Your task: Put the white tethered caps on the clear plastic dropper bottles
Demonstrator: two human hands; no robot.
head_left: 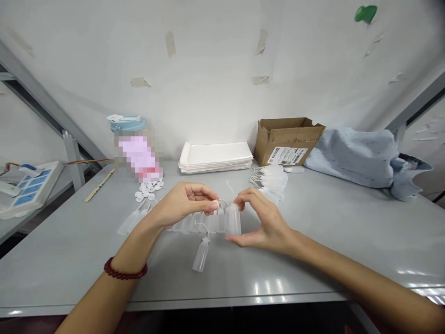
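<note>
My right hand [262, 222] grips a small translucent plastic bottle [233, 221] between thumb and fingers, one at its base and the others near its top. Close by on the left, my left hand [189, 202] pinches a small white cap [216, 204] from which a thin white strap runs toward the bottle. Behind the left hand, several similar bottles [189, 223] stand in a row, partly covered by its fingers. One loose bottle [200, 257] with a curved strap lies in front of them. More bottles [130, 221] lie beside my left forearm.
White round pieces [148, 190] are heaped at the left, near a blue-lidded container [127, 123]. Flat white packets [215, 157] are stacked at the back. An open cardboard box [288, 139], a pile of bottles [274, 178] and a light blue cloth [351, 155] lie to the right.
</note>
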